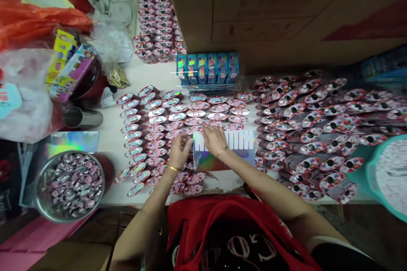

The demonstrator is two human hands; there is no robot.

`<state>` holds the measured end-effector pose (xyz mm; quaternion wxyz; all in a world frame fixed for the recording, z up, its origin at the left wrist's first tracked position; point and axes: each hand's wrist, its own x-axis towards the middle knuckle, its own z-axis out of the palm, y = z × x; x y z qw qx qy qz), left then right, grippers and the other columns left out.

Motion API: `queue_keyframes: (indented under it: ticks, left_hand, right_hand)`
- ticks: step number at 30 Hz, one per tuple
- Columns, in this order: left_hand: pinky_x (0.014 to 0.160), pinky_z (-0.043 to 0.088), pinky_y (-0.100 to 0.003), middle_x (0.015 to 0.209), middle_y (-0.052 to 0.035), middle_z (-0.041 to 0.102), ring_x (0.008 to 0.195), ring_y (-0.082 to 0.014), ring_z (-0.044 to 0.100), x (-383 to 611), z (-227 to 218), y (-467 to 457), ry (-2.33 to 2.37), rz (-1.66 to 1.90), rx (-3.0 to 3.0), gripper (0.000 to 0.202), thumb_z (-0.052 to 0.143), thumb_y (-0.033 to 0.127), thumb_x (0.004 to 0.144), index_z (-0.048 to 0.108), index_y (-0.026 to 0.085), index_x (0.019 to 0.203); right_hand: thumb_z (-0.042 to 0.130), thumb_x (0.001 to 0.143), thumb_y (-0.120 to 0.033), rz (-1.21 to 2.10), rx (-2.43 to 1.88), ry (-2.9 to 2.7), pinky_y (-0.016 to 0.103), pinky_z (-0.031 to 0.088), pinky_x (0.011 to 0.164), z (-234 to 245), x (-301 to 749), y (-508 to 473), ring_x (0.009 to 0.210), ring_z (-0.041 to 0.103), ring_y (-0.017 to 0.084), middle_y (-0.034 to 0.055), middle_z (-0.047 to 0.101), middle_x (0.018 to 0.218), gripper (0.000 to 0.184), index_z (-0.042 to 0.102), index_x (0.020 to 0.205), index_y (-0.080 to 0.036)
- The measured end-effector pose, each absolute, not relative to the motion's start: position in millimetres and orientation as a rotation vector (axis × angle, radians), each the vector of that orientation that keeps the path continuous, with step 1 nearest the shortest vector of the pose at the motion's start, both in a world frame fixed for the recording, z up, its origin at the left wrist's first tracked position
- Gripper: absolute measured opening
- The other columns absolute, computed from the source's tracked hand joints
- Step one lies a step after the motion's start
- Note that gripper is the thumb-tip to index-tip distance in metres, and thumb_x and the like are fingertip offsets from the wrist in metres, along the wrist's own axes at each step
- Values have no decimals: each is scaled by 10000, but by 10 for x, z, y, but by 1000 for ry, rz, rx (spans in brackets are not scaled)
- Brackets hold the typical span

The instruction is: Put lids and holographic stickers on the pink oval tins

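A shiny rainbow-coloured sticker sheet (224, 159) with a row of white strips lies in front of me, over some of the oval-topped containers (155, 142). My right hand (215, 139) is on the sheet's upper left part, fingers bent and closed at its top edge; the fingertips are partly hidden. Just left of the sheet, my left hand (180, 150) is curled with thumb and fingers together above the containers. Whatever sits between those fingers is too small to make out. Pink or silvery oval tops show on the containers around both hands.
More containers with dark round openings (305, 146) crowd the right side. A metal pot (43, 197) of small oval lids stands left, near a metal cup (84, 117) and plastic bags (28, 106). Blue boxes (207, 67) stand before a large cardboard box (270, 8). At right is a teal basin (373, 173).
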<state>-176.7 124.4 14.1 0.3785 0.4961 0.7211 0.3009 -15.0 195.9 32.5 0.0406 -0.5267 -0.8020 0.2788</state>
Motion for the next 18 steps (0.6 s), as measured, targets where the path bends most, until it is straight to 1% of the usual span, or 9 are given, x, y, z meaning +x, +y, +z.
queue_keyframes:
  ticks: [3,5,7,8,9,12,13,16,18]
  left_hand:
    - [713,487,-283,799,-26,625,719,-142,588,-1636,214,1041,1744,745,1398,241,567,409,855,618,196,957]
    - [820,494,-340,950,-73,645,866,-182,610,-1557,247,928,1798,778,1473,307,566,401,859,606,193,1080]
    - [954,450,-415,1165,-138,599,1082,-237,567,-1505,258,871,1993,874,1466,472,584,409,850,519,175,1254]
    - [998,421,-439,1233,-155,567,1158,-256,529,-1492,260,863,2075,914,1449,517,590,415,846,492,170,1290]
    - [1014,409,-445,1251,-155,560,1186,-261,513,-1487,264,865,2104,931,1440,503,585,418,851,501,173,1282]
    - [947,460,-402,1124,-114,629,1076,-227,577,-1492,324,886,1985,897,1480,326,521,381,895,587,189,1149]
    - [932,466,-396,1101,-110,637,1052,-224,587,-1492,366,888,1962,884,1515,300,510,365,901,597,189,1128]
    - [951,441,-418,1137,-130,622,1087,-246,567,-1466,550,866,2023,882,1619,299,520,334,890,587,180,1137]
    - [903,454,-395,1051,-115,635,1007,-231,585,-1436,698,842,2043,911,1600,251,527,331,882,594,180,1070]
  right_hand:
    - [408,960,-255,829,-1733,-2346,331,358,811,412,-114,2076,960,568,231,108,671,987,246,640,949,-174]
    - [414,954,-252,865,-1757,-2282,314,371,776,463,-99,2136,926,581,224,97,670,964,239,638,924,-176]
    - [416,947,-246,897,-1728,-2231,301,381,749,520,-91,2167,893,587,216,85,664,936,231,631,897,-180]
    - [417,944,-243,903,-1697,-2210,296,385,742,552,-89,2170,882,587,213,80,661,921,227,627,885,-182]
    - [420,940,-242,899,-1663,-2191,292,388,740,586,-88,2166,874,586,210,75,657,907,221,622,873,-185]
    - [422,937,-255,848,-1600,-2138,291,394,735,684,-86,2131,857,580,210,69,647,870,219,609,842,-192]
    - [418,940,-263,822,-1599,-2122,294,395,733,711,-84,2117,850,579,212,71,645,863,227,607,836,-193]
    - [393,952,-285,748,-1606,-2078,304,405,747,765,-72,2077,850,582,217,84,647,875,260,611,846,-191]
    - [362,963,-303,730,-1597,-2063,315,420,777,798,-55,2052,868,587,222,96,650,898,296,619,873,-186]
